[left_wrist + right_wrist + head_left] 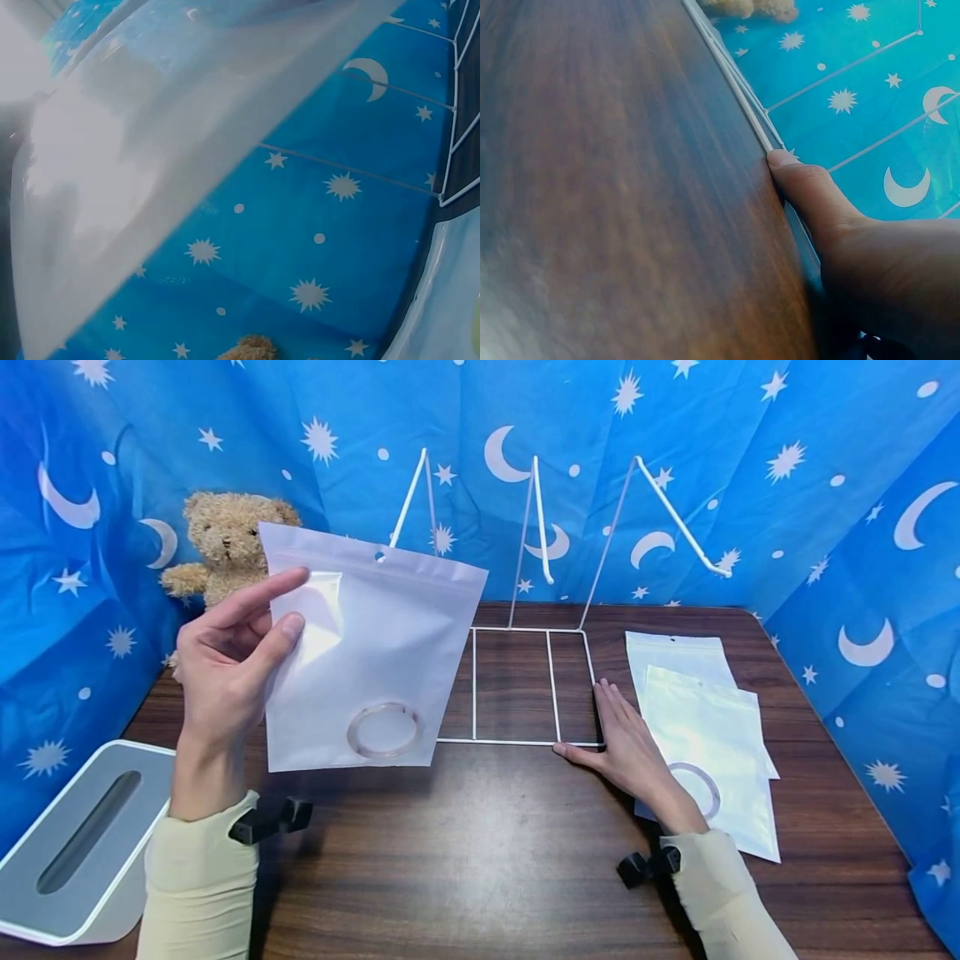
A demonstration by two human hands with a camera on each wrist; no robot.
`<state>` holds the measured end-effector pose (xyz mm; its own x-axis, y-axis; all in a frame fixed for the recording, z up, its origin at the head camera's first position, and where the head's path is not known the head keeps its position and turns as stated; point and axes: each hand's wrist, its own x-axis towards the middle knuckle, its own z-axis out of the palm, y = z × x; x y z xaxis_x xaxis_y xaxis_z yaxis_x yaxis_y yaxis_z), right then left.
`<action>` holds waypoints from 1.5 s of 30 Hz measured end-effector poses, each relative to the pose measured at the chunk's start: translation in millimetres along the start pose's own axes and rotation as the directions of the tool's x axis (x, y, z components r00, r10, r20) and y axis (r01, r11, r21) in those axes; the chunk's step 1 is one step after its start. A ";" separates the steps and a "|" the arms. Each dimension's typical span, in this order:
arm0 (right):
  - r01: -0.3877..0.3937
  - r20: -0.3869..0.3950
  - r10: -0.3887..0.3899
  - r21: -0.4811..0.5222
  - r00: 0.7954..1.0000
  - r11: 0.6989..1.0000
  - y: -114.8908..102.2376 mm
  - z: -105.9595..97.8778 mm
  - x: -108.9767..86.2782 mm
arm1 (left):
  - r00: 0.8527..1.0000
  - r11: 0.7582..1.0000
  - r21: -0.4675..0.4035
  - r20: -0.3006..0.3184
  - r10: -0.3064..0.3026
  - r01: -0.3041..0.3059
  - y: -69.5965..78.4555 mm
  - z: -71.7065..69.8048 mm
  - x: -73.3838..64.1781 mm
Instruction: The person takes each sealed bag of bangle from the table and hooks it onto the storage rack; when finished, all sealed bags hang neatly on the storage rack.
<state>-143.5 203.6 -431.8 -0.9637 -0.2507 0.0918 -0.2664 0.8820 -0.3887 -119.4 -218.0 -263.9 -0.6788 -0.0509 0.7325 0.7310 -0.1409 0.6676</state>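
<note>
In the head view my left hand (221, 672) pinches a white zip bag (382, 643) by its left edge, between thumb and fingers. A hang hole is near the bag's top, and a ring-shaped bangle (351, 732) shows through its lower part. The bag is raised in front of a white wire display rack (517, 743) and hides the rack's left side. My right hand (637, 756) rests at the rack's front right corner, thumb on the front wire, fingers extended along the side. The right wrist view shows the thumb (806, 184) touching the wire.
Two more white zip bags (712, 718) overlap on the table's right, one showing a ring shape. A grey-topped tissue box (142, 827) stands at the left. Behind my left hand sits a teddy bear (228, 531). Three rack arms (540, 518) rise before the blue star-patterned curtain (585, 402).
</note>
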 end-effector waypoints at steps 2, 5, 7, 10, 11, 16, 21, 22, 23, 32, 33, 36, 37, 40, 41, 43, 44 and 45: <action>-0.001 -0.001 0.001 0.000 1.000 1.000 0.9 -0.9 -0.4 | 1.000 1.000 0.000 0.000 0.001 -0.001 -1.0 1.7 0.3; 0.000 -0.005 0.000 0.000 1.000 1.000 2.2 -2.4 -1.1 | 1.000 1.000 -0.008 -0.005 0.003 -0.003 -2.7 4.4 1.0; 0.001 -0.008 -0.001 0.001 1.000 1.000 3.1 -3.4 -1.5 | 1.000 1.000 -0.011 -0.013 0.003 -0.003 -4.5 5.8 1.6; 0.001 -0.012 -0.001 0.000 1.000 1.000 3.7 -3.3 -1.7 | 1.000 1.000 -0.008 -0.031 -0.004 0.003 -10.0 7.0 3.1; 0.002 -0.013 -0.002 0.000 1.000 1.000 3.3 -3.0 -1.7 | 0.999 1.000 -0.014 -0.042 -0.006 0.006 -12.8 7.1 3.5; 0.004 -0.011 -0.004 0.005 1.000 1.000 -0.1 0.4 -2.0 | 0.992 0.999 -0.033 -0.125 -0.025 0.021 -32.5 12.3 7.0; -0.005 -0.009 0.005 0.008 1.000 1.000 -0.8 0.9 -5.1 | 0.983 0.999 0.024 -0.182 -0.020 0.025 -53.6 33.0 26.5; -0.007 -0.009 0.007 0.008 1.000 1.000 -0.9 1.0 -5.7 | 0.981 0.999 0.032 -0.193 -0.024 0.031 -57.9 37.0 31.6; -0.007 -0.009 0.008 0.008 1.000 1.000 -0.9 1.0 -6.3 | 0.979 0.999 0.038 -0.203 -0.029 0.038 -62.1 40.6 36.6; -0.012 -0.017 0.012 0.000 1.000 1.000 0.3 -2.0 -7.1 | 0.965 0.994 0.091 -0.260 -0.028 0.053 -87.3 55.8 64.5; -0.011 -0.017 0.011 0.000 1.000 1.000 -0.4 -1.7 -6.6 | 0.966 0.992 0.112 -0.258 -0.022 0.053 -87.8 55.3 65.3; -0.010 -0.011 0.010 0.000 1.000 1.000 -1.5 -1.2 -5.6 | 0.963 0.990 0.125 -0.268 -0.033 0.068 -88.4 54.4 66.3; -0.011 -0.008 0.011 0.000 1.000 1.000 -1.7 -1.2 -5.6 | 0.966 0.986 0.154 -0.259 -0.023 0.065 -88.3 54.0 66.2; -0.016 -0.003 0.016 0.000 1.000 1.000 -1.6 -1.8 -5.9 | 0.974 0.971 0.235 -0.228 0.003 0.052 -89.4 52.0 65.3; -0.018 -0.003 0.018 -0.001 1.000 1.000 -1.2 -2.1 -6.1 | 0.979 0.958 0.284 -0.201 0.024 0.034 -90.4 50.6 64.7; -0.019 -0.007 0.019 -0.004 1.000 1.000 -0.5 -3.1 -6.3 | 0.987 0.917 0.398 -0.140 0.078 -0.017 -94.7 46.1 64.2; -0.021 -0.007 0.020 -0.006 1.000 1.000 0.2 -3.5 -6.4 | 0.989 0.885 0.463 -0.103 0.110 -0.051 -97.4 43.2 64.1; -0.022 -0.008 0.022 -0.008 1.000 1.000 0.9 -4.0 -6.6 | 0.987 0.850 0.521 -0.076 0.139 -0.079 -100.2 40.4 64.2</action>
<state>-137.4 207.7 -429.0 -0.9695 -0.2277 0.0907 -0.2450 0.8903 -0.3838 -233.4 -167.2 -278.4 -0.5741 -0.1449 0.8059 0.7113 0.3993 0.5785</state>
